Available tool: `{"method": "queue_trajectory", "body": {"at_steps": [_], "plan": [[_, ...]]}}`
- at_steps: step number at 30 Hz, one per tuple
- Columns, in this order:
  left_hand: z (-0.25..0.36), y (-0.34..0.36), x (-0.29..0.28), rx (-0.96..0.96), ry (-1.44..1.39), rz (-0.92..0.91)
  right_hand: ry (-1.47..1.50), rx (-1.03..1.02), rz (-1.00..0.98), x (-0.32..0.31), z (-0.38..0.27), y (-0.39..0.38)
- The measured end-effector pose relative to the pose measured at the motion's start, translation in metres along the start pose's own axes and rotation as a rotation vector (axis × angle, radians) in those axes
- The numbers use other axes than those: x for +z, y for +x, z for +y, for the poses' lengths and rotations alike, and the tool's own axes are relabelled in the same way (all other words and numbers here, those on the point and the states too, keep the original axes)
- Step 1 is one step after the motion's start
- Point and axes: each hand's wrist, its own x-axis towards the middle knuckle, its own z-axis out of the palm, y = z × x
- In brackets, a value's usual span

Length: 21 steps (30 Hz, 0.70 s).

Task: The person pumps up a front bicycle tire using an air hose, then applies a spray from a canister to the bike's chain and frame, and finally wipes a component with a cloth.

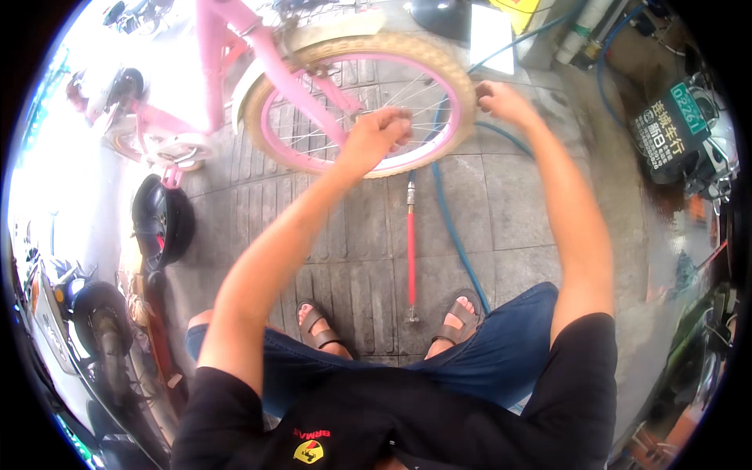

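Note:
A pink bicycle wheel (453,145) with a tan tyre and white spokes stands at the top middle, held in the pink fork (291,82) of a child's bicycle. My left hand (378,139) is over the wheel near its hub, fingers curled inward. Whatever those fingers hold, if anything, is hidden. Beside the tyre's right edge is my right hand (505,103), its fingers bent together close to the rubber. I cannot tell whether it touches the tyre or pinches something small. Behind the wheel, spokes and floor show through.
A red air tool (411,254) lies on the paved floor between my feet and the wheel. The blue hose (450,227) winds past it. At left sits a black round basin (162,221), near parked scooters (102,317). Another vehicle with a green plate (689,110) stands right.

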Motion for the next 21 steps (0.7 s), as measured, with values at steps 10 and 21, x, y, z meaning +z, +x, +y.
{"method": "queue_trajectory", "body": {"at_steps": [10, 21], "plan": [[-0.035, 0.071, 0.069, -0.185, -0.778, 0.169, 0.023, 0.103, 0.326, 0.140, 0.001, -0.103], [0.011, 0.057, 0.047, -0.289, -1.100, 0.144, -0.211, -0.851, -0.244, 0.281, -0.004, -0.199]]}}
